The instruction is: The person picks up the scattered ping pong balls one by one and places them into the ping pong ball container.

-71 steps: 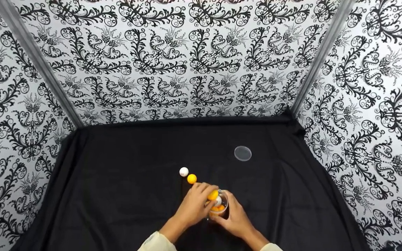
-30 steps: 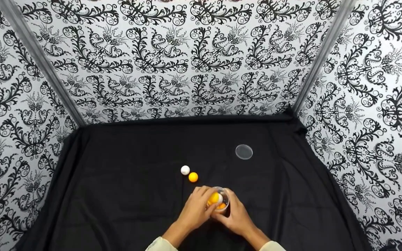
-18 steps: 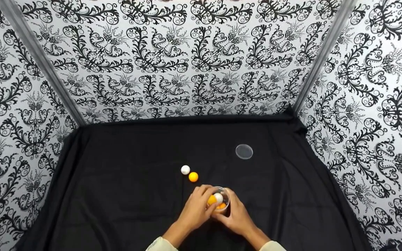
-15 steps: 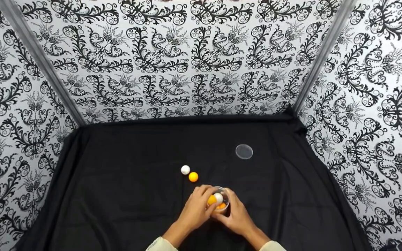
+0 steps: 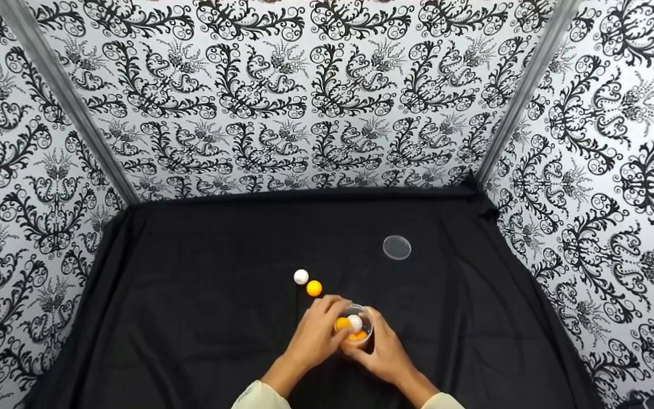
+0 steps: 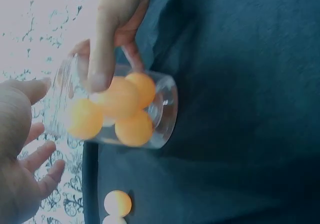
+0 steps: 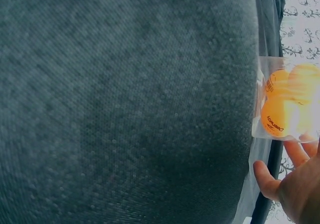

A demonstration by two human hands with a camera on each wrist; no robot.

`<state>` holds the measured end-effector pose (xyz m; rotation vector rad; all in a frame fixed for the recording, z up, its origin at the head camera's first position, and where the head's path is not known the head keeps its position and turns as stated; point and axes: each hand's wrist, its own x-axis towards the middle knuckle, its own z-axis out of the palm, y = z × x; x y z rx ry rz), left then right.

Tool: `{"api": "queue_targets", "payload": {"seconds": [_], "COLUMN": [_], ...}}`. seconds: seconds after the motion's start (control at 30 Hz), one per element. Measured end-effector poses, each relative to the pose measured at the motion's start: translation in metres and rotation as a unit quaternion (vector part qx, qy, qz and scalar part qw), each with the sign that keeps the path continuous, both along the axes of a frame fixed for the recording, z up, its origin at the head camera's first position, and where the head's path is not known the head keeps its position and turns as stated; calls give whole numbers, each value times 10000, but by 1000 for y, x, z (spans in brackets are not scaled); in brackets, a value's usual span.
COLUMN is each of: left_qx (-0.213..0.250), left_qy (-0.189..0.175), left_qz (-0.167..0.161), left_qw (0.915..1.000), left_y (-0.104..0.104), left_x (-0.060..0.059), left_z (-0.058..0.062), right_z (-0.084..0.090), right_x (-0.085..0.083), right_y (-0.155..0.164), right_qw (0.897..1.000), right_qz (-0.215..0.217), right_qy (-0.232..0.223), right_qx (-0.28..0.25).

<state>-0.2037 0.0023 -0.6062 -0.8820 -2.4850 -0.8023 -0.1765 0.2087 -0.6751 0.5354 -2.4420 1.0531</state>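
A clear plastic jar point(image 5: 365, 336) holds several orange balls point(image 6: 134, 128) and a white ball point(image 5: 355, 323), which look like table tennis balls. My right hand point(image 5: 386, 349) grips the jar's right side, its thumb and fingers curled round the wall. My left hand point(image 5: 314, 332) is at the jar's mouth on the left, beside an orange ball point(image 5: 343, 324) near the top. In the left wrist view the left fingers point(image 6: 37, 159) are spread and hold nothing. The right wrist view shows printed writing on one orange ball point(image 7: 276, 118) through the jar wall.
A loose white ball point(image 5: 301, 277) and a loose orange ball point(image 5: 314, 288) lie side by side on the black cloth point(image 5: 208, 295), beyond the left hand. A clear round lid point(image 5: 397, 247) lies farther back on the right. Patterned walls point(image 5: 304, 113) enclose the table.
The orange ball once held in my left fingers over the jar has gone down into it. The left fingers have loosened and shifted slightly left. The right hand keeps its grip.
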Motion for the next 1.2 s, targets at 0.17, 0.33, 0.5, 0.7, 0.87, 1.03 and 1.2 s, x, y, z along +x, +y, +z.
{"api": "queue_targets", "payload": {"seconds": [0.17, 0.33, 0.5, 0.7, 0.87, 1.03, 1.2], "left_qx": [11, -142, -498, -979, -1170, -1155, -1220], "left_qy": [140, 251, 135, -374, -849, -919, -932], "left_qz": [430, 878, 1086, 1236, 1280, 1314, 1297], "left_qw": [9990, 9957, 9927, 9868, 9812, 9803, 9796], "left_y": [-9, -13, -14, -11, -10, -12, -16], "left_x": [-23, -51, -70, -79, -79, -77, -77], "left_z": [-1, -6, -17, -37, -52, -65, -72], "right_z": [-1, -2, -1, 0, -1, -1, 1], "right_x": [0, -1, 0, 1, 0, 0, 1], "right_y": [0, 0, 1, 2, 2, 1, 1], "right_qw": [9999, 9999, 10000, 9999, 10000, 10000, 9995], "right_qz": [3, -6, 12, 8, -21, 9, 16], "right_qy": [104, 153, 61, -113, 28, -90, -327], "right_qx": [39, 4, -18, -14, 65, 10, 14]}}
